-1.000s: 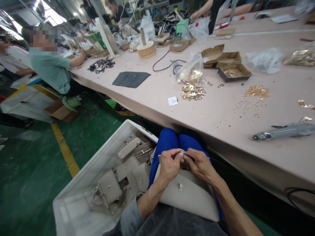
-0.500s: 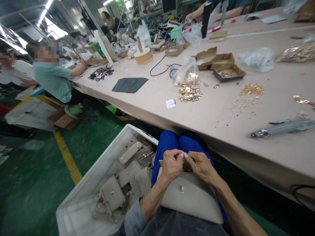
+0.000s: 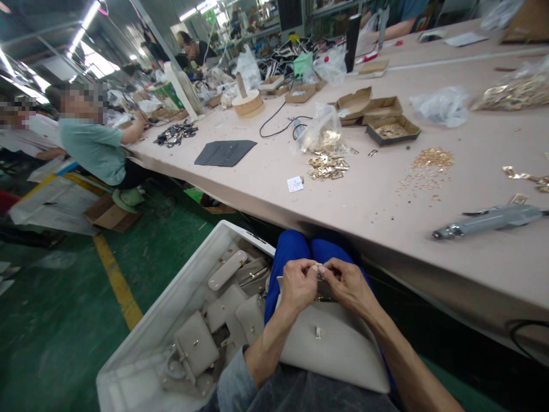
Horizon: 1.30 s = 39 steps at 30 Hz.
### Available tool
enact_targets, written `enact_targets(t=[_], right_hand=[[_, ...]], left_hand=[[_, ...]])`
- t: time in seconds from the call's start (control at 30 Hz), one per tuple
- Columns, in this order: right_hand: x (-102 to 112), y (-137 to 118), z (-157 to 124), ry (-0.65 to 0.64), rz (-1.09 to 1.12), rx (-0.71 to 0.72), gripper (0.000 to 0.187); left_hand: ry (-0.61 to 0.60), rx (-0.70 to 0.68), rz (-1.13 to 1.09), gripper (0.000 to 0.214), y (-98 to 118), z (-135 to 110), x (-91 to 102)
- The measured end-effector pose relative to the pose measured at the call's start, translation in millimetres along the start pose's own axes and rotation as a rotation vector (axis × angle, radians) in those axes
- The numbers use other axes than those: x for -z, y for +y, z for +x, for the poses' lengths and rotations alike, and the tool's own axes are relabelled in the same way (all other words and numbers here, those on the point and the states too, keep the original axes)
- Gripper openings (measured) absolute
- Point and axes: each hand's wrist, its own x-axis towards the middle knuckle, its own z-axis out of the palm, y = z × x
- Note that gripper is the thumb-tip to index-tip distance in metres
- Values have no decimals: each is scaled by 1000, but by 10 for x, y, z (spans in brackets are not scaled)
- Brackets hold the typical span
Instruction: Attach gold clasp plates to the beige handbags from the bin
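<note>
Two hands meet over a pale bag

The left hand [image 3: 299, 283] and the right hand [image 3: 349, 286] come close together above the lap. Both are bent in, with the fingers curled and the thumbs almost touching. The two arms reach up from the bottom and lean toward each other. Each hand pinches the same small piece [image 3: 318, 266] with its thumb and fingertips. It is too little, and too covered by the fingers, for me to tell what it is

The bag [image 3: 343, 340] lies on the lap, on top of the blue trousers [image 3: 291, 247], just below the hands. It is gray-beige, smooth and wide, and it sits at a slant. On its front is a small shiny metal bit [image 3: 318, 332]. Near the top, under the hands, there is a dark gap with something shiny by it

On the left, a white bin [image 3: 139, 355] holds more bags [image 3: 197, 346] of the same color
</note>
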Motion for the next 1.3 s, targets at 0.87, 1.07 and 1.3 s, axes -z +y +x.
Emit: enact_targets(t=[0.87, 1.07, 1.3], right_hand=[[-24, 122, 169, -3, -20, -102, 42], [-22, 120, 168, -49, 3, -111, 39], [55, 44, 237, -63, 24, -112, 39]], left_hand=[[-39, 273, -656, 43, -325, -8, -193], [-44, 261, -658, 46, -369, 3, -241], [-81, 273, -603, 49, -311, 17, -198]])
